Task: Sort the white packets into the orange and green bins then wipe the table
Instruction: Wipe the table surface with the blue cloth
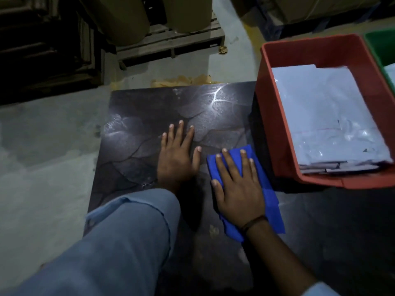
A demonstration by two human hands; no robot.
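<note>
On the desk [149, 116]: blue cloth [271, 201], likely soft and light, pressed mid-fold under right hand's [239, 189] straight fingers [226, 165]; left hand [175, 159] flat.

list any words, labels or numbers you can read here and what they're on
None readable.
white packets in the orange bin: a few dark marks and a faint red line, too blurred to read.
blue cloth, table: no text.

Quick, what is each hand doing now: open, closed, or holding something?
Left hand: open, flat on the table.
Right hand: open, pressing flat on the cloth.
</note>
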